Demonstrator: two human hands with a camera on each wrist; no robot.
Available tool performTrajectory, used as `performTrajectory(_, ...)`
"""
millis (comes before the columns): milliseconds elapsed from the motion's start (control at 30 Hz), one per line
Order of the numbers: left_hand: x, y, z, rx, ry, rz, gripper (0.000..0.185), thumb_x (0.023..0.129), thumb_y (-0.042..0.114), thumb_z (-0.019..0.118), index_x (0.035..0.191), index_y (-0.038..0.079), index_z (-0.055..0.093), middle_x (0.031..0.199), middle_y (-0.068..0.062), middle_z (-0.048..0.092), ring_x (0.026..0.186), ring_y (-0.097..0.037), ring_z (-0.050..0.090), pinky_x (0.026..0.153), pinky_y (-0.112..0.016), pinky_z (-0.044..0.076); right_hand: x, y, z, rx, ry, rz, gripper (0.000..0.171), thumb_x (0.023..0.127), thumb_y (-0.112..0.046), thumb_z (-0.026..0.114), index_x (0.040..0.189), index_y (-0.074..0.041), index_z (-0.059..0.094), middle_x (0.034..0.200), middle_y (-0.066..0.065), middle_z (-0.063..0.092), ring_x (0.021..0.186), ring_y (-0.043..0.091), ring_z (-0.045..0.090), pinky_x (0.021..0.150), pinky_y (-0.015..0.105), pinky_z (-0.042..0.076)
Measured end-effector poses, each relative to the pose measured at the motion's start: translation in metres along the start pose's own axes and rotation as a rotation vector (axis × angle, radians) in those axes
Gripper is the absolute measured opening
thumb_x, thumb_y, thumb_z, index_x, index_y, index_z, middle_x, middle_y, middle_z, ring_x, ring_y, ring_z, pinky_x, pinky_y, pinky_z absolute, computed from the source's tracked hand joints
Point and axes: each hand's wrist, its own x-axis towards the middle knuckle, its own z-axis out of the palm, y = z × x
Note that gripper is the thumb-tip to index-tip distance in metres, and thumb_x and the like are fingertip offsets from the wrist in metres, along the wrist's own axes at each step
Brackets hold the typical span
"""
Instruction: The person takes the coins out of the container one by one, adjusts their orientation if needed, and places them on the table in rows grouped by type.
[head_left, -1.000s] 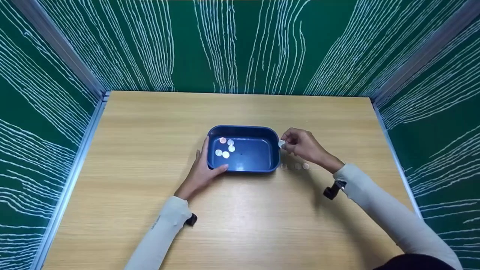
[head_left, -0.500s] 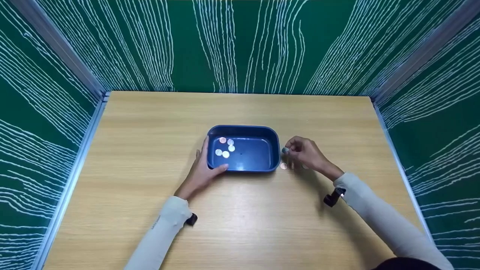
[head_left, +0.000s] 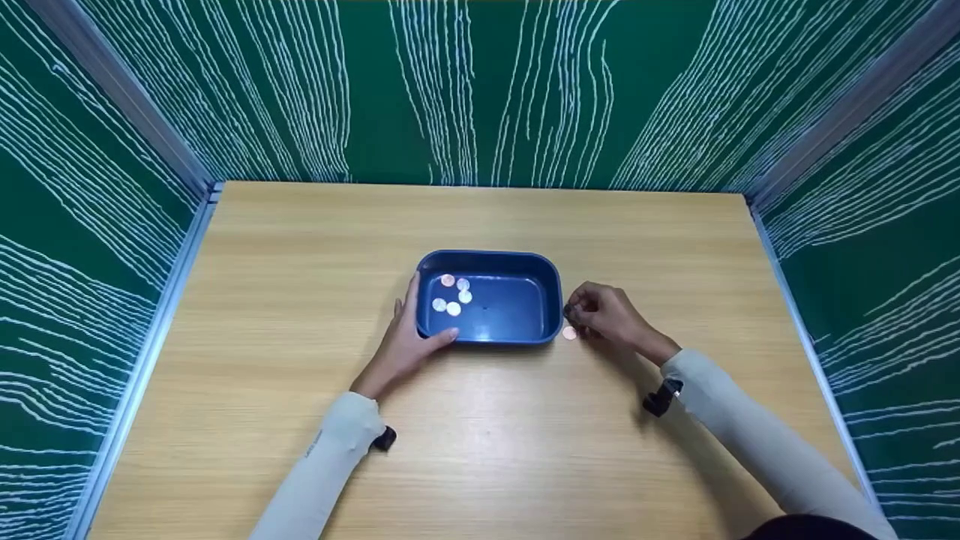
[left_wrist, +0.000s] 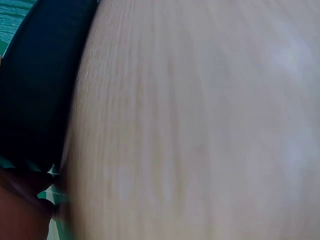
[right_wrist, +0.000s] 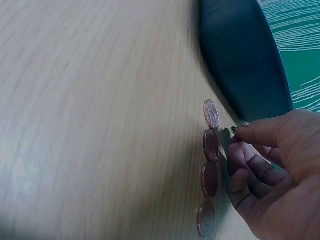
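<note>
A blue plastic tub stands on the wooden table, with several coins lying flat in its left half. My left hand grips the tub's left end, thumb at the front rim and fingers along the outer wall. Just right of the tub, my right hand pinches a coin that looks dark here, low over the table. Beneath that hand is a row of several coins, seen in the right wrist view; the copper coin at its end lies closest to the tub. The hand hides most of this row from the head view.
The light wooden table reaches back to a green wall with wavy white lines. Similar green panels flank both sides. In the left wrist view the tub's dark wall fills the left edge.
My right hand has come down from beside the tub's right rim towards the row of coins, still pinching its coin. The left hand and tub have stayed put.
</note>
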Motion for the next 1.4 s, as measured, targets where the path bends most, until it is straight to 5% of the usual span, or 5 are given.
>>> performTrajectory(333, 0.000, 0.000, 0.000, 0.004, 0.002, -0.002, 0.124, 0.093, 0.043, 0.089, 0.179, 0.035, 0.000, 0.186, -0.002, 0.010, 0.166, -0.055, -0.001, 0.131, -0.072, 0.007, 0.002, 0.004, 0.005, -0.132, 0.012, -0.074, 0.006, 0.099, 0.004, 0.074, 0.105, 0.003, 0.075, 0.088, 0.011, 0.073, 0.072, 0.017, 0.066, 0.059, 0.021, 0.052)
performTrajectory(533, 0.000, -0.001, 0.000, 0.000, -0.004, -0.019, 0.124, 0.093, 0.046, 0.088, 0.178, 0.038, -0.001, 0.186, -0.002, 0.008, 0.165, -0.056, -0.003, 0.128, -0.077, 0.009, 0.003, 0.006, 0.006, -0.239, 0.038, -0.118, 0.012, 0.094, 0.003, 0.079, 0.106, 0.003, 0.076, 0.093, 0.012, 0.070, 0.084, 0.022, 0.062, 0.074, 0.030, 0.049)
performTrajectory(800, 0.000, -0.001, 0.000, -0.010, -0.005, -0.027, 0.123, 0.093, 0.044, 0.089, 0.178, 0.039, -0.001, 0.186, -0.005, 0.010, 0.166, -0.054, -0.003, 0.129, -0.075, 0.009, 0.003, 0.006, 0.006, -0.281, 0.032, -0.113, 0.013, 0.096, 0.000, 0.080, 0.108, 0.003, 0.077, 0.095, 0.013, 0.069, 0.088, 0.025, 0.063, 0.077, 0.035, 0.049)
performTrajectory(1100, 0.000, 0.000, 0.000, -0.009, -0.004, -0.025, 0.124, 0.092, 0.047, 0.088, 0.179, 0.035, 0.000, 0.185, -0.011, 0.011, 0.167, -0.052, 0.000, 0.133, -0.069, 0.007, 0.002, 0.008, 0.007, -0.298, 0.052, -0.154, 0.008, 0.098, -0.003, 0.077, 0.104, 0.001, 0.079, 0.093, 0.009, 0.070, 0.084, 0.021, 0.063, 0.074, 0.033, 0.049)
performTrajectory(1400, -0.001, 0.000, 0.000, -0.021, -0.006, -0.028, 0.124, 0.093, 0.046, 0.088, 0.179, 0.034, 0.000, 0.186, -0.008, 0.008, 0.167, -0.050, -0.002, 0.133, -0.069, 0.004, -0.004, -0.007, -0.005, -0.162, 0.103, -0.082, 0.012, 0.103, -0.004, 0.073, 0.112, 0.003, 0.078, 0.104, 0.015, 0.077, 0.090, 0.024, 0.070, 0.078, 0.024, 0.055)
